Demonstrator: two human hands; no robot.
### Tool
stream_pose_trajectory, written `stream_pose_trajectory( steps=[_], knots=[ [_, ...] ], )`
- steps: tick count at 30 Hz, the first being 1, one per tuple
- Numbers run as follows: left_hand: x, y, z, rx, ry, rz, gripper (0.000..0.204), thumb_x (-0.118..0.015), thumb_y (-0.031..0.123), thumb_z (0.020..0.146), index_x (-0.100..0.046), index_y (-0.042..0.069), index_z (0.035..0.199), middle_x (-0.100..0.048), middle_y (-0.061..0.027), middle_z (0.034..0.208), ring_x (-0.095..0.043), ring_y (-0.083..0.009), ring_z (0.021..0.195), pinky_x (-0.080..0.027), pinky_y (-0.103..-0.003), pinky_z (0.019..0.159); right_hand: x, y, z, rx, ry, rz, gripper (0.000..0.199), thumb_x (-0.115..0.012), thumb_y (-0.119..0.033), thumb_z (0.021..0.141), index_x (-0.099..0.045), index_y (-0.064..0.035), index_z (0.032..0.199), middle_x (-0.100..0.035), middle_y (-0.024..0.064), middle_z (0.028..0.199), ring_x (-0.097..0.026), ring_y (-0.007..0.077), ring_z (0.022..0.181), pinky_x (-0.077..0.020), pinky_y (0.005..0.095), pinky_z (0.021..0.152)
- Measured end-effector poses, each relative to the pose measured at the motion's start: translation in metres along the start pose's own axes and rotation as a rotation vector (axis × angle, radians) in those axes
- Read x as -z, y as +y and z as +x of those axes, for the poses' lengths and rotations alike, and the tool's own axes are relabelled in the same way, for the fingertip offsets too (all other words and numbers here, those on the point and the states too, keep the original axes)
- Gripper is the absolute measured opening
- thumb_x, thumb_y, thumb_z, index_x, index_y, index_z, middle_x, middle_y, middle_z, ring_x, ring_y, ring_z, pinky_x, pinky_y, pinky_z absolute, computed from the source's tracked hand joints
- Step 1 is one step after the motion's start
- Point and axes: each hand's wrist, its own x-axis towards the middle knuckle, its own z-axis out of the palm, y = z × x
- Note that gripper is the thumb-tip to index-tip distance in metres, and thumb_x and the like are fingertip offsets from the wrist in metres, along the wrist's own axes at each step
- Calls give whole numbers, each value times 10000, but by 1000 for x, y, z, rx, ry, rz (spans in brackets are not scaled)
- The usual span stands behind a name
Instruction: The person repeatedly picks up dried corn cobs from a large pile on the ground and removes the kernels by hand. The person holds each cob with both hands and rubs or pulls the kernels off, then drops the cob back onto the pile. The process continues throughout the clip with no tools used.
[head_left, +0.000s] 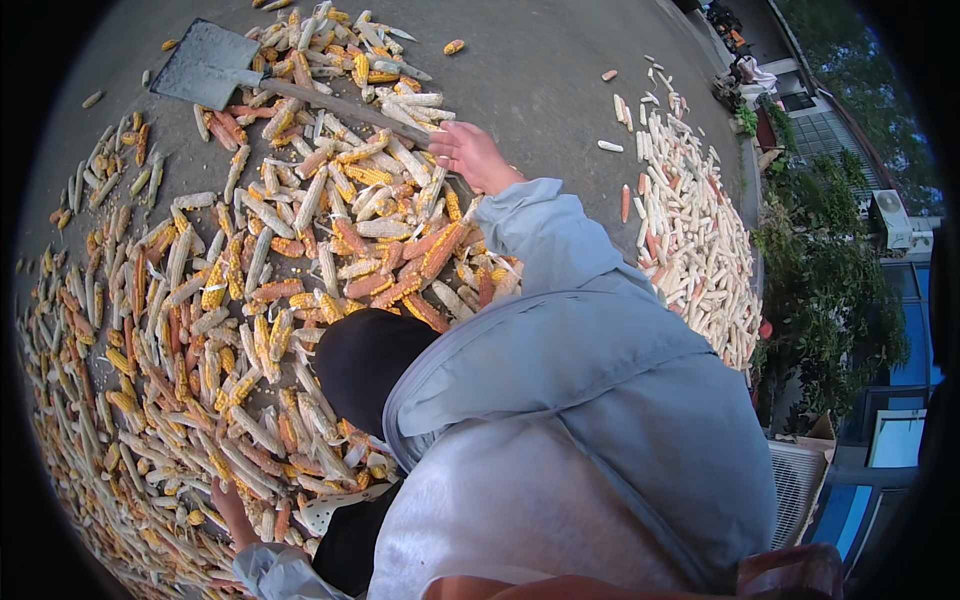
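Note:
My right hand (470,157) is stretched out over the heap, its fingers spread. It is right by the wooden handle of a shovel (207,62), whose flat grey blade lies at the far left; whether it touches the handle I cannot tell. Low on the left, my left hand (231,512) reaches down at the corn cobs (190,400), its fingers partly visible and apart. I make out nothing held in it. Many of these cobs carry yellow or orange kernels; others look pale or stripped.
A second pile of mostly pale, bare cobs (690,240) lies on the pavement to the right. Beyond it stand green plants (820,240) and a building with an air-conditioner unit (890,218). My dark-trousered knee (355,370) and a pale clog (335,510) are among the cobs.

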Motion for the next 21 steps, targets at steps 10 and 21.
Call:
stream_pose_trajectory(
  steps=[10, 21],
  knots=[
    [-50, -21, -16, -39, 216, -24, 581, -641, 206, 727, -434, -8, 1226, -522, -237, 1105, -504, -402, 1024, -428, -445, 872, -378, 44, -113, 123, -953, -585, 330, -476, -235, 930, -504, -37, 1192, -613, 68, 1069, -588, 111, 892, -470, 256, 758],
    [-75, -24, -42, 4, 431, -348, 499, -671, 216, 711, -511, 92, 1168, -468, -189, 1184, -448, -360, 1093, -388, -449, 907, -444, 229, -184, 221, -1414, -1356, 332, -547, -233, 864, -565, -16, 1114, -618, 144, 1046, -594, 246, 957, -456, 323, 832]
  ],
)
